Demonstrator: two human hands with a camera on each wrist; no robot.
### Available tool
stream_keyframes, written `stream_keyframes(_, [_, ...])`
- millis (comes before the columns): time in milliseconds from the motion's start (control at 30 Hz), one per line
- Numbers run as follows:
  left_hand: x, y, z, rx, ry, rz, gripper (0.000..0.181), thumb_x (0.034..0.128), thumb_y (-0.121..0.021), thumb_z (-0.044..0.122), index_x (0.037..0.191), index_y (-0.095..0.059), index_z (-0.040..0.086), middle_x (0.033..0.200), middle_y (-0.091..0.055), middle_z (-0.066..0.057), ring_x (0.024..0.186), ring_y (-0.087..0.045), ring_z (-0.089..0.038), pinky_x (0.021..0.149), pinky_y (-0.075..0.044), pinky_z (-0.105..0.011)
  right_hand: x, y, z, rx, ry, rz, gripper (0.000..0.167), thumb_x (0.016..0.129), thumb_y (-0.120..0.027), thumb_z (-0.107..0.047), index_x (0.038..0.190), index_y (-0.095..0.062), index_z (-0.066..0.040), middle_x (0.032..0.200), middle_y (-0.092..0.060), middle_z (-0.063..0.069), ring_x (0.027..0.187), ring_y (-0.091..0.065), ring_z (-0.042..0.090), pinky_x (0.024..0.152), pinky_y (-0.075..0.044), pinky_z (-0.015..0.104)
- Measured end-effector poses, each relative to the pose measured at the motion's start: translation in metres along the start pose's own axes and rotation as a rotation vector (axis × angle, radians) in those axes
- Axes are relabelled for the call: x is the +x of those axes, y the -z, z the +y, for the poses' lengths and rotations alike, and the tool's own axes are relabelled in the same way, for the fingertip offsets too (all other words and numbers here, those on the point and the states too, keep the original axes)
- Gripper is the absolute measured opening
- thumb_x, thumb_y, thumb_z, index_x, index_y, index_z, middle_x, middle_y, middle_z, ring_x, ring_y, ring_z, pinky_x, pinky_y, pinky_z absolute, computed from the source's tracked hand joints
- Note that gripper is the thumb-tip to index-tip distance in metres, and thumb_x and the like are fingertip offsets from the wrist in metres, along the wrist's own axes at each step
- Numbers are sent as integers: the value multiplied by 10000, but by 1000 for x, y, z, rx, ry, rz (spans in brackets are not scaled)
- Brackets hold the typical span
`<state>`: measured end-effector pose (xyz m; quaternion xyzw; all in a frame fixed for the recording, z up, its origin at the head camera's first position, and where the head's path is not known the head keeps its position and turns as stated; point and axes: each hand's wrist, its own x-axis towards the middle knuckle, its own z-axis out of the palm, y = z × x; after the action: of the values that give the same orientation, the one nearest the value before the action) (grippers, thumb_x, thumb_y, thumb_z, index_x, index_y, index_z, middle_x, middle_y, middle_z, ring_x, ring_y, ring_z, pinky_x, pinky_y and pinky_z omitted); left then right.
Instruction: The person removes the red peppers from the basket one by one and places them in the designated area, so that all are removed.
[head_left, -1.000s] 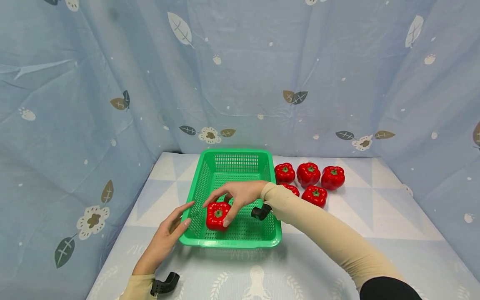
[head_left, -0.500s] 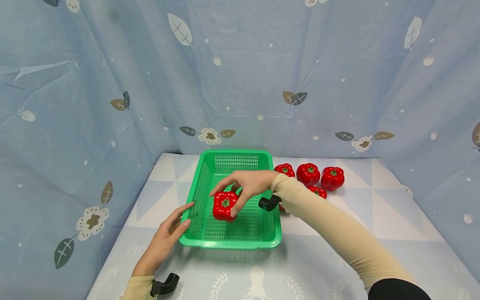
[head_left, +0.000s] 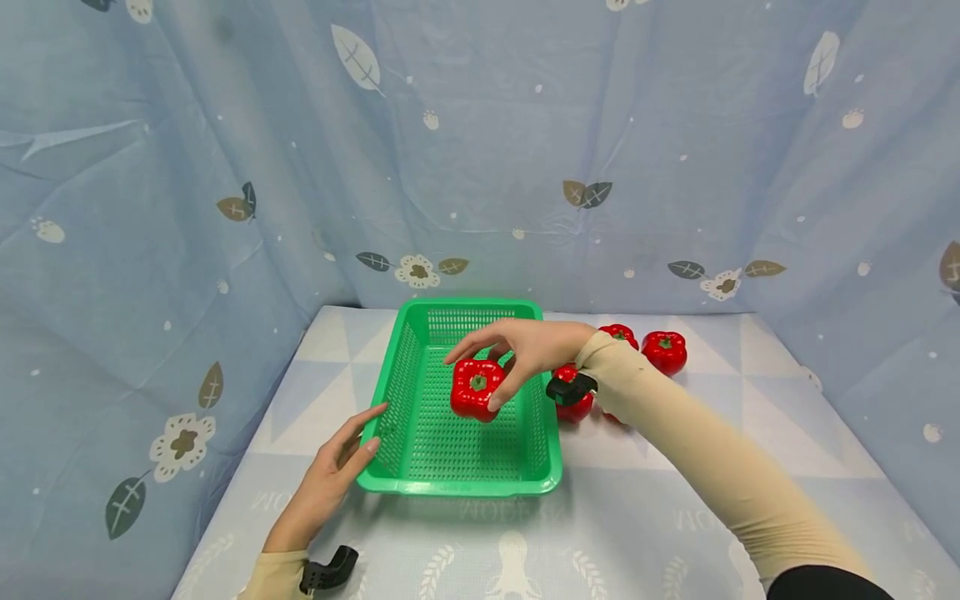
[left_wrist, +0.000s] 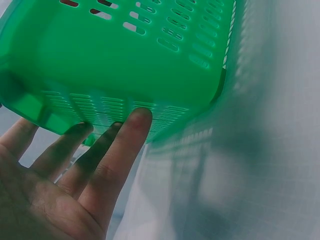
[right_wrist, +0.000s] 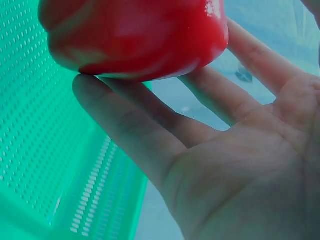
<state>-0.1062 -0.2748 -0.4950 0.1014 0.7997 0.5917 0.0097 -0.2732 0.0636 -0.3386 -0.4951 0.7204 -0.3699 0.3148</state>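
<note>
A glossy red bell pepper [head_left: 477, 389] with a green stem is held above the green plastic basket [head_left: 459, 489], between the thumb and fingers of my right hand [head_left: 528, 346]. Close up in the right wrist view, fingertips press the lower side of the bell pepper [right_wrist: 135, 37], with the basket's perforated wall behind. My left hand [head_left: 326, 475] lies at the basket's left side, its fingertips at the rim. In the left wrist view, the straight fingers of that hand [left_wrist: 65, 185] touch the outside of the basket [left_wrist: 100, 55].
More red bell peppers [head_left: 664, 352] stand on the patterned tabletop [head_left: 705, 433] right of the basket, partly hidden by my right forearm. A blue patterned curtain [head_left: 480, 150] hangs behind the table and along both sides.
My right hand has lifted the bell pepper from low in the basket and carried it up, away from me and to the right. The left hand has stayed at the basket's side.
</note>
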Motion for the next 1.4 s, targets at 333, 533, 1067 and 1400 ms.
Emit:
stream_keyframes(333, [1, 0, 1, -5, -7, -4, 518, 1186, -532, 217, 1692, -430, 256, 1771, -304, -101, 1642, -171, -442, 1264, -168, -732, -49, 17, -3, 82, -65, 66, 651, 906, -911, -104, 1489, -635, -197, 1531, -596, -10, 1345, -616, 293, 1011, -612, 498])
stream_keyframes(533, [-1, 3, 1, 21, 9, 0, 522, 1187, -533, 239, 1696, -423, 266, 1773, -301, -98, 1645, -179, -415, 1277, -178, -694, -87, 29, -6, 97, -83, 121, 661, 919, -895, -84, 1515, -618, -151, 1539, -597, 84, 1323, -642, 324, 967, -630, 512])
stream_keyframes(1067, [1, 0, 2, 20, 36, -9, 528, 1187, -536, 275, 1698, -412, 320, 1776, -296, -34, 1656, -180, -352, 1318, -205, -549, -196, 50, -4, -10, -185, 321, 667, 939, -874, -62, 1540, -592, -132, 1519, -600, 82, 1339, -635, 304, 977, -629, 457])
stream_keyframes(1400, [0, 0, 2, 12, 27, 4, 520, 1187, -532, 242, 1695, -423, 274, 1774, -303, -74, 1651, -180, -389, 1284, -171, -682, -221, 43, 12, -68, -225, 375, 641, 961, -858, -103, 1540, -595, -187, 1530, -603, 84, 1317, -653, 239, 1014, -606, 387])
